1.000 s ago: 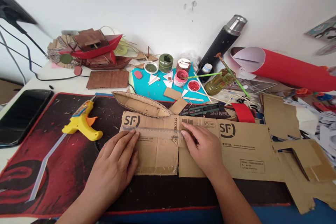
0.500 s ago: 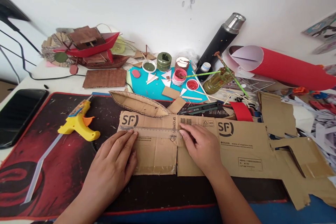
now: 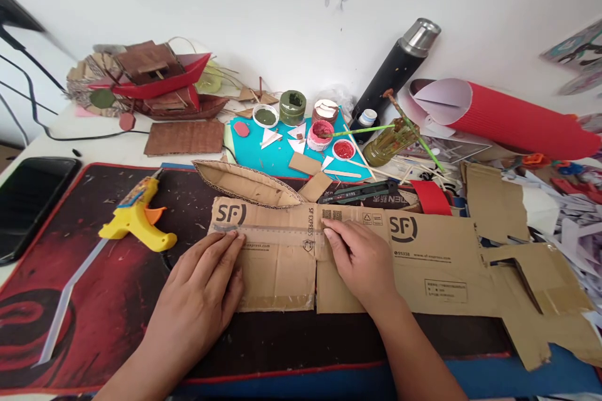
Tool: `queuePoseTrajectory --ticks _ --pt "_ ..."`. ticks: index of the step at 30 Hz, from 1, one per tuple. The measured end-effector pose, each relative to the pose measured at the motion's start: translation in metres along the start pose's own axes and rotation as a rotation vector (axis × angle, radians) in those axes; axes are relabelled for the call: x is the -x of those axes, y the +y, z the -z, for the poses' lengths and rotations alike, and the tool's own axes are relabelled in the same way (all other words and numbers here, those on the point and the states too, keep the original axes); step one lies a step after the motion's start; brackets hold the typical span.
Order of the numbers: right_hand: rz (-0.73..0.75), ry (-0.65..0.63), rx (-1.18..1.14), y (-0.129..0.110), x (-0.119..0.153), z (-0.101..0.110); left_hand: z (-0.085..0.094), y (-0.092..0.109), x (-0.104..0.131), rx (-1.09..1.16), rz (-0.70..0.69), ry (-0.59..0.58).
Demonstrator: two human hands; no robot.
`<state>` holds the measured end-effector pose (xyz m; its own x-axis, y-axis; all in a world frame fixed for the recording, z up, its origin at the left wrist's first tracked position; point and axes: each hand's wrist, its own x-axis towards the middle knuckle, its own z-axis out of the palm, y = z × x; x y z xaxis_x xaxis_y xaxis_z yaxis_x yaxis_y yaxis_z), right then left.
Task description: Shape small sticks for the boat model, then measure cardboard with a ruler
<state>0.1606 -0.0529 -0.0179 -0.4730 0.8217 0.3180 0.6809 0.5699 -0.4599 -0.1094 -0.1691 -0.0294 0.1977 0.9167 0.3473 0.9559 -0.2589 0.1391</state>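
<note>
A clear ruler (image 3: 277, 234) lies across a flattened cardboard box (image 3: 277, 276) printed with SF lettering. My left hand (image 3: 202, 282) rests flat at the ruler's left part, its fingers stretched out and their tips pressing on it. At the other end of the ruler is my right hand (image 3: 362, 260), with thumb and index finger closed round that end and the remaining fingers curled under, partly hidden. Just behind the box sits a boat-shaped cardboard hull (image 3: 249, 185). A dark green utility knife (image 3: 360, 192) lies close behind my right hand.
A yellow glue gun (image 3: 136, 219) lies on the dark red mat at left, beside a black phone (image 3: 35, 207). Open paint jars (image 3: 292, 108) stand at the back on blue paper. Model boats (image 3: 155, 84), a thermos (image 3: 392, 69) and red corrugated roll (image 3: 522, 116) line the wall.
The whole view has shifted very slightly. Both hands, the ruler and the box keep the same positions relative to each other.
</note>
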Motion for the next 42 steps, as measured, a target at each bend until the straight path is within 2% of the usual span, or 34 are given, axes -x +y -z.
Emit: queuePoseTrajectory --ticks 42 --pt "0.006 -0.011 -0.010 0.0026 0.0019 -0.0018 0.0017 0.0009 -0.0021 -0.023 -0.014 0.004"
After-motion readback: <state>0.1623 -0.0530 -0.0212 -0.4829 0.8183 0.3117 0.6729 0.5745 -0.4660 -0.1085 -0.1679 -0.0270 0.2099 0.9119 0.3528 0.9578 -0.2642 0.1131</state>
